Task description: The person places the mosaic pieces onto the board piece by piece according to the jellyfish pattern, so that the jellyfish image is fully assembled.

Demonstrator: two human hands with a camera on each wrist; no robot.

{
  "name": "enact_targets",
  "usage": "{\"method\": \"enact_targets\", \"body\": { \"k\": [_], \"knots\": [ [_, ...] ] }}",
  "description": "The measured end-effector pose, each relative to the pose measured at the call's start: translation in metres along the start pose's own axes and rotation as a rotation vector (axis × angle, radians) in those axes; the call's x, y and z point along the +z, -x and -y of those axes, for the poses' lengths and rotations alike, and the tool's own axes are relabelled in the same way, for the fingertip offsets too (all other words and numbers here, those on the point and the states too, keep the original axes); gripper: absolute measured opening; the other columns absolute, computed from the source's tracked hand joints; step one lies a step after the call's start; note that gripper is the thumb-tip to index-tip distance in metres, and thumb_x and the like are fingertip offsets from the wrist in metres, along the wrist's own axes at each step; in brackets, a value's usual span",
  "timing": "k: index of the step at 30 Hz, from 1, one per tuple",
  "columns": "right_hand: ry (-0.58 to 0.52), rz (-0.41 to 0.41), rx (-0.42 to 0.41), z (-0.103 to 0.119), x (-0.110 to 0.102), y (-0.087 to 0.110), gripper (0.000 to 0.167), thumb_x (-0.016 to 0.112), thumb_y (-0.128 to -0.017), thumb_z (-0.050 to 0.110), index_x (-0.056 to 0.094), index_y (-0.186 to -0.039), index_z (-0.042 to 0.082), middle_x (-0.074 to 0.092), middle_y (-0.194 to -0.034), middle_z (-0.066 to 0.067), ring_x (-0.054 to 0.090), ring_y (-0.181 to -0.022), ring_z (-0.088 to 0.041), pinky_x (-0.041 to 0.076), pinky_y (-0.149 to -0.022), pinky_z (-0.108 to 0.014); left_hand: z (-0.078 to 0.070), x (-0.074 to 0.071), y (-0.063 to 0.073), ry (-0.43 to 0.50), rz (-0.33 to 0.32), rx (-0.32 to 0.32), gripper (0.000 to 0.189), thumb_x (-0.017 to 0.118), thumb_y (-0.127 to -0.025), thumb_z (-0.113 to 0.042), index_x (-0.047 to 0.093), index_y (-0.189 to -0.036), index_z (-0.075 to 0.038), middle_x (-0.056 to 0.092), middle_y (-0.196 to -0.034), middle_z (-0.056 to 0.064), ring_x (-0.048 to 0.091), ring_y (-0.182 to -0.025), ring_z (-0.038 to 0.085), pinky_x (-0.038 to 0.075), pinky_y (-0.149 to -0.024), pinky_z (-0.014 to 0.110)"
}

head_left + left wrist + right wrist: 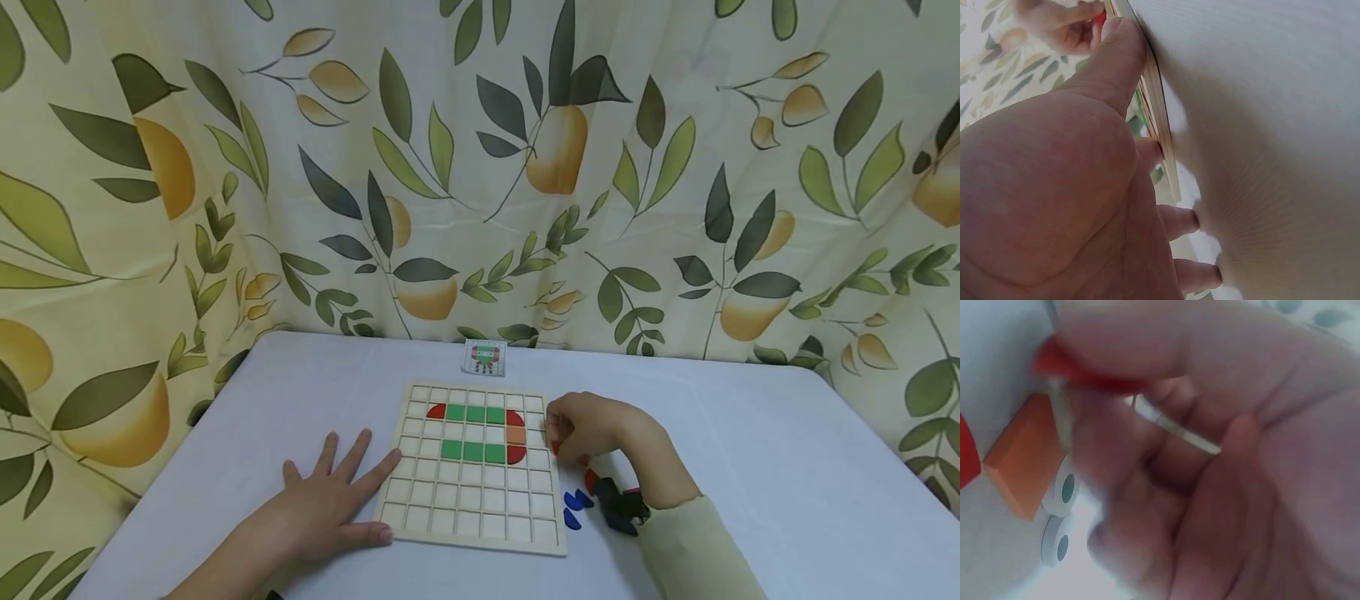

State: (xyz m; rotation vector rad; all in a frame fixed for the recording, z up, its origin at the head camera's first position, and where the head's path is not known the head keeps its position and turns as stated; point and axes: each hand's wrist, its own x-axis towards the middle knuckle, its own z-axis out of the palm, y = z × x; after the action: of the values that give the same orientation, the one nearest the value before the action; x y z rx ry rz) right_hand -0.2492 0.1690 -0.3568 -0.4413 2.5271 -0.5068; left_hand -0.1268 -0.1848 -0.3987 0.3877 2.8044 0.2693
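Lying flat, the grid board (519, 505) meets the spread left hand (321, 502) at its left edge, with the right hand (588, 427) at its right. A sideways push could jar the seated green tiles (474, 452). A red piece (1057, 361), seemingly pinched in the right hand's fingers (view blurred), could fall if held slackly.

- My bare left hand (322, 502) faces palm down, its fingers (352, 454) straight and fanned wide, its thumb (363, 534) stretched out sideways toward my right.
- My bare left forearm (232, 554) slants up to it from the lower left.
- My bare right hand (588, 422) pinches, thumb against fingertips, the other fingers curled in toward the palm.
- My right forearm (662, 467), bare near the wrist and clad further back in a pale yellowish-green sleeve (697, 552), slants in from the lower right.
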Motion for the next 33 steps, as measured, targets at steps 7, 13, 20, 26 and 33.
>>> {"method": "enact_targets", "body": {
  "k": [7,13,20,26,33],
  "knots": [
    [-0.175,-0.051,-0.349,0.001,0.0,-0.009,0.014,0.067,-0.089,0.005,0.068,-0.101,0.012,0.063,-0.09,-0.002,0.056,-0.084,-0.021,0.048,-0.073,-0.037,0.0,0.001,0.0,0.005,-0.005,0.006,0.094,0.054,-0.077,-0.081,0.027,-0.157,-0.04,0.016,-0.166,0.015,0.011,-0.146,0.058,0.013,-0.088,0.09],
    [-0.219,-0.036,-0.468,0.01,0.005,-0.014,0.028,0.064,-0.089,-0.001,0.072,-0.113,0.011,0.069,-0.099,-0.001,0.059,-0.091,-0.021,0.05,-0.086,-0.039,0.0,0.001,0.0,-0.005,-0.005,0.004,0.094,0.053,-0.077,-0.082,0.026,-0.157,-0.04,0.015,-0.167,0.015,0.01,-0.146,0.058,0.013,-0.089,0.09],
    [-0.228,-0.024,-0.484,0.023,0.017,-0.02,0.022,0.063,-0.093,0.002,0.071,-0.11,0.013,0.069,-0.096,0.002,0.061,-0.089,-0.018,0.052,-0.084,-0.036,0.001,0.002,0.0,-0.008,-0.013,0.012,0.095,0.052,-0.077,-0.083,0.026,-0.157,-0.04,0.015,-0.167,0.015,0.011,-0.146,0.058,0.014,-0.088,0.09],
    [-0.22,-0.048,-0.523,0.04,0.027,-0.022,0.019,0.062,-0.094,0.003,0.073,-0.106,0.014,0.07,-0.099,0.005,0.061,-0.091,-0.015,0.051,-0.084,-0.034,0.001,-0.001,0.0,-0.008,-0.005,0.008,0.094,0.054,-0.077,-0.082,0.027,-0.157,-0.04,0.016,-0.166,0.015,0.011,-0.146,0.058,0.014,-0.089,0.09],
    [-0.195,-0.058,-0.546,0.062,0.036,-0.029,0.014,0.068,-0.091,0.004,0.068,-0.1,0.015,0.065,-0.086,0.006,0.06,-0.081,-0.013,0.052,-0.076,-0.028,0.001,-0.001,-0.001,0.004,0.006,0.014,0.094,0.054,-0.077,-0.082,0.027,-0.157,-0.04,0.015,-0.166,0.015,0.01,-0.146,0.059,0.013,-0.088,0.091]
  ]
}}
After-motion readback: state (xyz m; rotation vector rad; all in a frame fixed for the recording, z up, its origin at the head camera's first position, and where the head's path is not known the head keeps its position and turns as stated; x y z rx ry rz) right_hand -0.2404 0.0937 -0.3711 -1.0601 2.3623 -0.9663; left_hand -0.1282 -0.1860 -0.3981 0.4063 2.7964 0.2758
